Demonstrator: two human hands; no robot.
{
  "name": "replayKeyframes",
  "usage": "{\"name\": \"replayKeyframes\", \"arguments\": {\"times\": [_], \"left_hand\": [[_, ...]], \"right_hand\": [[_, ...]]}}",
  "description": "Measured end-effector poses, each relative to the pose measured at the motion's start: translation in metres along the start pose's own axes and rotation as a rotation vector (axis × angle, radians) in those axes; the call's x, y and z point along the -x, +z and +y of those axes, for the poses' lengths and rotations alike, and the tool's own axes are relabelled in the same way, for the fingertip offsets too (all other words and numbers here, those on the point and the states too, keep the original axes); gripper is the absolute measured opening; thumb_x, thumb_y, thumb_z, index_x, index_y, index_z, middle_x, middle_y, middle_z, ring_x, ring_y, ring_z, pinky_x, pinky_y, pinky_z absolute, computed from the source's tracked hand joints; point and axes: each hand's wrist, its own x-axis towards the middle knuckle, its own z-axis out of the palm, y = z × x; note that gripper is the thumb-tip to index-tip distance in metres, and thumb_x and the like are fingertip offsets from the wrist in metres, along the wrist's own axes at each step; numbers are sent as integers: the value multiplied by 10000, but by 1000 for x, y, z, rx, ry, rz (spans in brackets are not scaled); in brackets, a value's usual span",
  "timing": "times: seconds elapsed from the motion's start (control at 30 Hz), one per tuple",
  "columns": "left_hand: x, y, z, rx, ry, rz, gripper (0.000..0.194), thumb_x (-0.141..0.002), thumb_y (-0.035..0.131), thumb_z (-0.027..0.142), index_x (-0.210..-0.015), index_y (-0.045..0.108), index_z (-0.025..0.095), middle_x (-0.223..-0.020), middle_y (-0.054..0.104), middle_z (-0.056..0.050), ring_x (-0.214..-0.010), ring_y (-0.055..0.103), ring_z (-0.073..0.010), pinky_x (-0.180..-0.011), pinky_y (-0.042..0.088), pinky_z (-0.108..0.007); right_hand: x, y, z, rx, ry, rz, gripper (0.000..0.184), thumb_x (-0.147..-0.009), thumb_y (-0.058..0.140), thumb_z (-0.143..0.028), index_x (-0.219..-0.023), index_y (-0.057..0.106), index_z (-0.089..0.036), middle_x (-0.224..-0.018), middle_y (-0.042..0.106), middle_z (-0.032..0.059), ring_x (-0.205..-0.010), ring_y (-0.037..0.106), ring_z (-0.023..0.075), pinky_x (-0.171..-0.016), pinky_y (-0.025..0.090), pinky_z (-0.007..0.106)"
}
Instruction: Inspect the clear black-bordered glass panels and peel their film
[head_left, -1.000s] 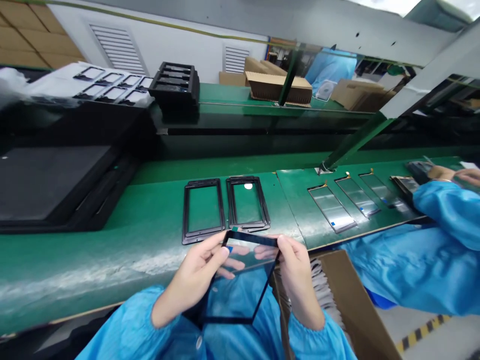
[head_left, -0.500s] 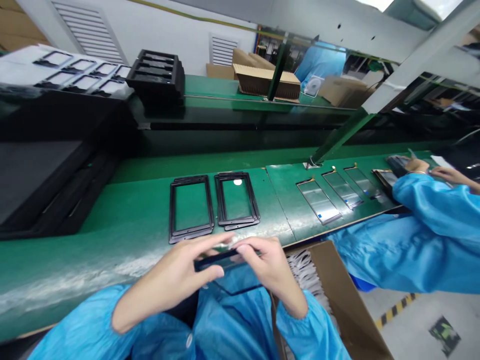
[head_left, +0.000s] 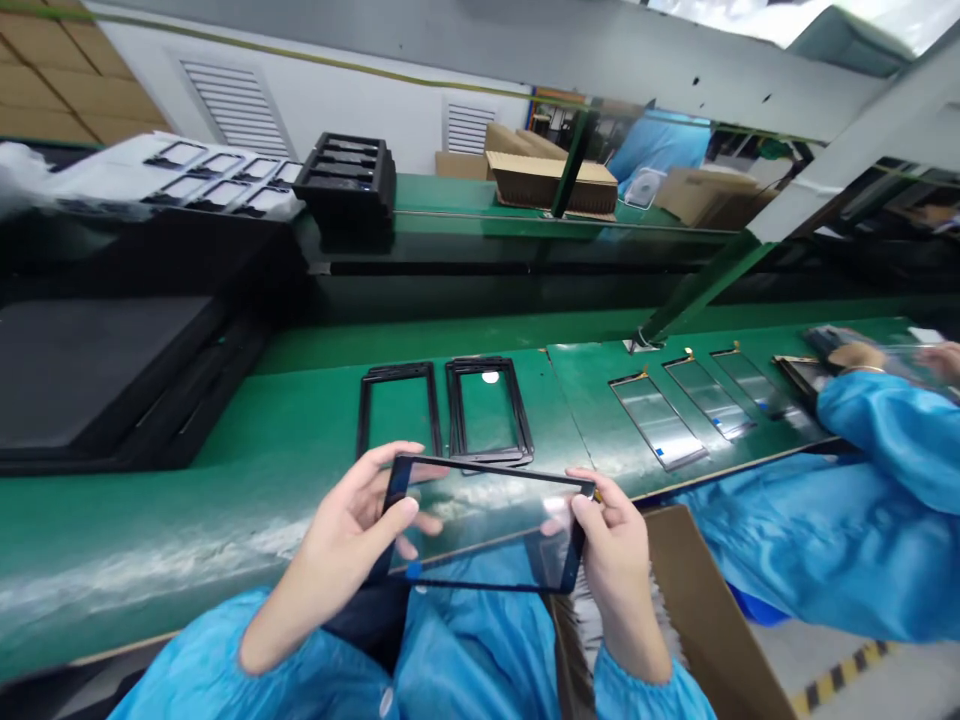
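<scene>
Between my two hands is a clear touchscreen glass panel (head_left: 480, 520) with a black border, a blue tab at its lower left corner and a small orange tail at its right end. My left hand (head_left: 352, 520) grips the left end, thumb on the front face. At the right end, my right hand (head_left: 619, 535) pinches the border between thumb and fingers. Just beyond the panel, two stacks of black rectangular frames, a left stack (head_left: 365, 410) and a right stack (head_left: 519, 405), lie on the green bench; the panel and my left hand cover part of the left one.
Several glass panels (head_left: 660, 425) lie along the bench to the right, near a co-worker's blue sleeve (head_left: 870, 420). Black trays (head_left: 97, 370) are piled at the left. An open cardboard box (head_left: 712, 610) stands below the bench edge. A green-and-white post (head_left: 697, 285) rises behind the panels.
The panel has turned from nearly edge-on to facing me and come up, held lengthwise. My right hand has moved right, away from my left, to the panel's far end. The view has shifted slightly.
</scene>
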Motion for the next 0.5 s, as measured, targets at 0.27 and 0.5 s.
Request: {"name": "replayKeyframes", "arguments": {"times": [0.27, 0.5], "left_hand": [[-29, 4, 21, -785, 614, -228, 308, -1061, 631, 335, -1313, 801, 284, -1212, 831, -52, -1168, 757, -311, -1271, 386, -541], [-28, 13, 10, -670, 485, -336, 367, -1073, 598, 338, -1404, 757, 322, -1303, 801, -46, -1184, 753, -305, -998, 584, -376]], "right_hand": [[13, 17, -14, 88, -83, -58, 306, -937, 794, -449, -1091, 747, -189, -787, 840, 85, -579, 804, 237, -587, 648, 280], [15, 38, -4, 61, -29, -205, 326, -947, 784, -454, -1135, 770, -189, -811, 846, 84, -611, 815, 240, -596, 652, 282]]}}
